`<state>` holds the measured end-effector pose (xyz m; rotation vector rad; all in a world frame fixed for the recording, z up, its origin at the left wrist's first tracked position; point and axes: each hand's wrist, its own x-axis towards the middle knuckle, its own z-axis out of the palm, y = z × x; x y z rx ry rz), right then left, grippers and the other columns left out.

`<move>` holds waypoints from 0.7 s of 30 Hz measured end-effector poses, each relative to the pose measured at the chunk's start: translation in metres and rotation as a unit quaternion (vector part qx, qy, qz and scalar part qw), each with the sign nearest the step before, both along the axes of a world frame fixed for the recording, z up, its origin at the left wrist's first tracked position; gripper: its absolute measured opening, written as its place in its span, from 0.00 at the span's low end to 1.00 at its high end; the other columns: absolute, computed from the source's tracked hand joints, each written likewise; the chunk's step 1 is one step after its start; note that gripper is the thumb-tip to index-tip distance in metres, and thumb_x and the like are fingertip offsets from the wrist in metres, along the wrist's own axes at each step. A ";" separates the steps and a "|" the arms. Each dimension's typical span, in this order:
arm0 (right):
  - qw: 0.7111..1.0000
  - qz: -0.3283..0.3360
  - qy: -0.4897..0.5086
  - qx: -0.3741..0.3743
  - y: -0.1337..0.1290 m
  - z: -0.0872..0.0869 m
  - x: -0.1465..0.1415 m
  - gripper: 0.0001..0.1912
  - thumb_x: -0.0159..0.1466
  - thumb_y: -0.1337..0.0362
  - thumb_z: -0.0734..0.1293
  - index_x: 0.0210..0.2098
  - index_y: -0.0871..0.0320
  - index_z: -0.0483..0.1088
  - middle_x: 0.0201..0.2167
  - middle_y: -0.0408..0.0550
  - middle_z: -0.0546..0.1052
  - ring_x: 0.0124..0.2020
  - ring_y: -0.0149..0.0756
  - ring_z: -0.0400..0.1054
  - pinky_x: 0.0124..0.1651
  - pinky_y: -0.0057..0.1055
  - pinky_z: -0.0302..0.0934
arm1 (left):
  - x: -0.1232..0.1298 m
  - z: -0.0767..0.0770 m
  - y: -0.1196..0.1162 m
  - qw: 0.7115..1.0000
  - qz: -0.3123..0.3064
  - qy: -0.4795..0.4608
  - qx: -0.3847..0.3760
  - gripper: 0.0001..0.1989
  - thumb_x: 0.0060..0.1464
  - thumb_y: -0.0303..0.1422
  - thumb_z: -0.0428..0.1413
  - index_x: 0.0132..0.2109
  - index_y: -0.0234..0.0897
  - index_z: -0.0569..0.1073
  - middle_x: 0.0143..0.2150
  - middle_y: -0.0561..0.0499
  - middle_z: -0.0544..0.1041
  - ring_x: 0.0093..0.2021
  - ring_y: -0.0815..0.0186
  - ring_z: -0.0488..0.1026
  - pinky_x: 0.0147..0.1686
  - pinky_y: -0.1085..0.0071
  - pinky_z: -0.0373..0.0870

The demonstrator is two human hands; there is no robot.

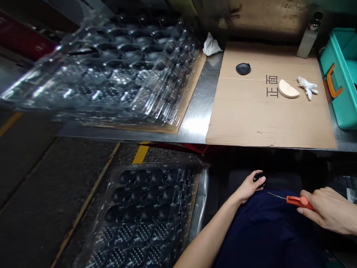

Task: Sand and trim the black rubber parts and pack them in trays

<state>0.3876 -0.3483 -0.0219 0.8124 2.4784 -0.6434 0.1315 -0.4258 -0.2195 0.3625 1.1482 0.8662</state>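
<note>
Above my dark blue clothing, my left hand (252, 185) is closed around a small glossy black part (259, 176), mostly covered by the fingers and thumb. To its right, my right hand (323, 208) grips an orange-handled tool (298, 201) with a thin metal blade. The blade points left toward the black part, and its tip is apart from it. On the cardboard sheet (237, 115) beyond my hands lies a round black piece with a small tab (243, 69). A cream half-round pad (288, 89) and a knotted white cloth (308, 88) lie to its right.
Stacked clear plastic trays (125, 74) stand at the table's left. Lower down, another tray stack (142, 212) holds black rounded parts in several pockets. A crumpled white cloth (211, 45), a bottle (308, 39) and a teal bin with an orange handle (346, 111) sit around the cardboard.
</note>
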 end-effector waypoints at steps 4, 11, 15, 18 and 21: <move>1.000 0.023 -0.017 -0.003 0.018 0.005 -0.011 0.17 0.76 0.51 0.56 0.37 0.53 0.65 0.22 0.41 0.73 0.23 0.40 0.71 0.28 0.34 0.41 | -0.001 0.001 -0.002 0.999 -0.007 0.011 0.042 0.34 0.52 0.49 0.67 0.60 0.38 0.68 0.42 0.50 0.71 0.43 0.66 0.74 0.49 0.62 0.75; 0.996 0.062 -0.060 -0.008 0.041 0.026 -0.026 0.17 0.72 0.48 0.62 0.34 0.53 0.67 0.19 0.41 0.73 0.19 0.38 0.69 0.25 0.32 0.38 | -0.015 0.028 -0.012 0.968 -0.175 0.155 0.088 0.32 0.56 0.50 0.62 0.62 0.40 0.69 0.40 0.51 0.73 0.38 0.64 0.72 0.43 0.65 0.71; 0.995 0.064 -0.077 0.024 0.056 0.036 -0.034 0.20 0.70 0.45 0.63 0.32 0.53 0.68 0.17 0.41 0.71 0.17 0.37 0.67 0.25 0.30 0.37 | -0.018 0.037 -0.021 0.968 -0.222 0.109 0.050 0.35 0.55 0.53 0.61 0.64 0.42 0.67 0.39 0.51 0.71 0.34 0.66 0.71 0.36 0.67 0.72; 0.991 0.083 -0.091 0.047 0.061 0.038 -0.044 0.19 0.70 0.46 0.63 0.32 0.54 0.68 0.18 0.43 0.73 0.18 0.38 0.68 0.25 0.30 0.40 | -0.018 0.036 -0.022 0.974 -0.210 0.080 0.031 0.35 0.54 0.53 0.62 0.63 0.41 0.67 0.42 0.51 0.69 0.32 0.68 0.70 0.33 0.67 0.74; 0.988 0.107 -0.097 0.050 0.063 0.043 -0.060 0.18 0.69 0.49 0.64 0.30 0.55 0.69 0.18 0.44 0.73 0.18 0.38 0.69 0.25 0.30 0.43 | -0.020 0.034 -0.019 0.975 -0.199 0.090 0.048 0.35 0.56 0.52 0.61 0.64 0.40 0.66 0.43 0.50 0.70 0.31 0.69 0.72 0.34 0.67 0.73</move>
